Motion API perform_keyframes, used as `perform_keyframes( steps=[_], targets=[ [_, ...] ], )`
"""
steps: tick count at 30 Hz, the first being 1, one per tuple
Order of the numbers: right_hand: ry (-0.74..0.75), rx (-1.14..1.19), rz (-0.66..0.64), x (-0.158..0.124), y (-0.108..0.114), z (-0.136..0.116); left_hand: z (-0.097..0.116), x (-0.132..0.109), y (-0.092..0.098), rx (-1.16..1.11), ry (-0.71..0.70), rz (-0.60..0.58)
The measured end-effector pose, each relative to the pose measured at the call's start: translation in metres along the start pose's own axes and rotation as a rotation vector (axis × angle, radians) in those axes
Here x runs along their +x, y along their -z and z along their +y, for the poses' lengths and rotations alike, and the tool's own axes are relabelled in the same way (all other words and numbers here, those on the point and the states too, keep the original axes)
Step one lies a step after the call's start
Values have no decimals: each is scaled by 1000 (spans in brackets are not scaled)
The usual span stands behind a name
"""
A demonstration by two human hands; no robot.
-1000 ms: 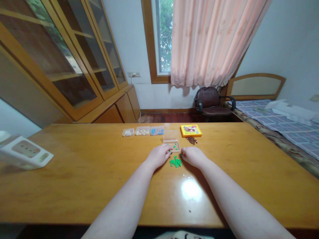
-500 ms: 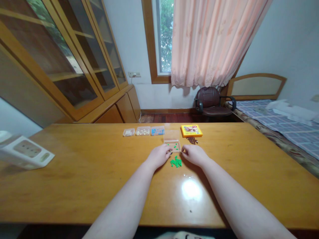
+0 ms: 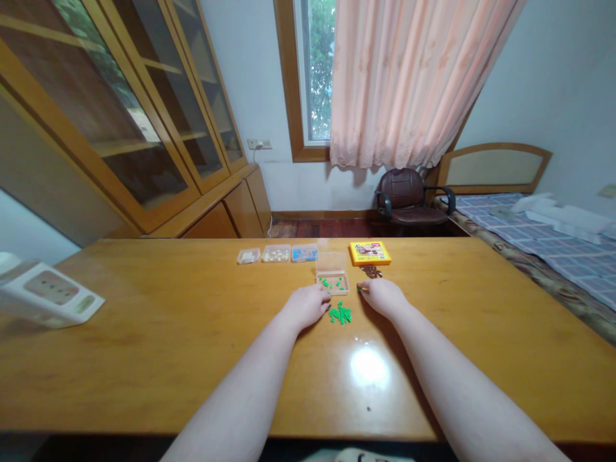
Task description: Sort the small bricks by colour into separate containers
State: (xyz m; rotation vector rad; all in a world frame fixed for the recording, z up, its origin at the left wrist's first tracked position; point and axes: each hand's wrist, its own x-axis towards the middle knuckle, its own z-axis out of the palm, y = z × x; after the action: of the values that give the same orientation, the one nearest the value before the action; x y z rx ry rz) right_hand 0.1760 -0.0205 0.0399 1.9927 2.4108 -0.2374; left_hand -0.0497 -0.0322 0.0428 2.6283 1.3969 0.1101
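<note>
A clear plastic box (image 3: 332, 294) with its lid raised stands in front of me, and several small green pieces lie inside it. Just on the near side of it is a loose pile of green pieces (image 3: 341, 314). My left hand (image 3: 306, 307) rests at the box's near left corner, beside the pile. Its fingers are curled together, and what they hold, if anything, is hidden. To the right of the box, my right hand (image 3: 385, 298) is closed in a pinch, with a bit of green showing at the fingertips.
Small brown pieces (image 3: 372, 272) lie beyond my right hand, below a yellow box (image 3: 369, 253). Clear boxes with blue pieces (image 3: 305, 253) and pale pieces (image 3: 276, 253) stand at the back, beside a smaller one (image 3: 249, 256). A white appliance (image 3: 52, 292) is far left.
My right hand has shifted slightly right, away from the box. More green pieces show in the left part of the box, and my left hand has drawn back slightly towards me.
</note>
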Motion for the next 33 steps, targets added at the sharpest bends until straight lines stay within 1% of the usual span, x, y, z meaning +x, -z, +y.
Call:
perform_keyframes(
  steps=[3, 9, 11, 14, 17, 19, 21, 23, 26, 30, 33],
  targets=[
    [5, 16, 10, 1, -1, 1, 0, 0, 1, 1, 5, -24],
    [-51, 35, 34, 6, -5, -1, -1, 2, -3, -39, 33, -12],
    [-46, 51, 60, 6, -6, -2, -2, 3, -3, -59, 44, -15],
    [4, 129, 181, 3, -8, -4, -2, 3, -3, -75, 56, -4],
    [53, 296, 358, 1, -14, -10, -2, 3, -3, -65, 52, 5],
    [66, 411, 416, 2, -20, -15, -1, 3, -3, -49, 49, -1],
    [75, 478, 402, 4, -24, -18, 0, 3, -3, -39, 53, -8],
    [104, 495, 363, 6, -25, -19, 1, 4, -2, -37, 60, -17],
    [206, 461, 276, 6, -21, -16, 2, 5, -3, -35, 61, -18],
    [333, 408, 96, 2, -18, -11, 0, 5, -6, -26, 61, -14],
    [370, 362, 53, 0, -20, -12, -1, 5, -9, -18, 62, -21]
  ],
)
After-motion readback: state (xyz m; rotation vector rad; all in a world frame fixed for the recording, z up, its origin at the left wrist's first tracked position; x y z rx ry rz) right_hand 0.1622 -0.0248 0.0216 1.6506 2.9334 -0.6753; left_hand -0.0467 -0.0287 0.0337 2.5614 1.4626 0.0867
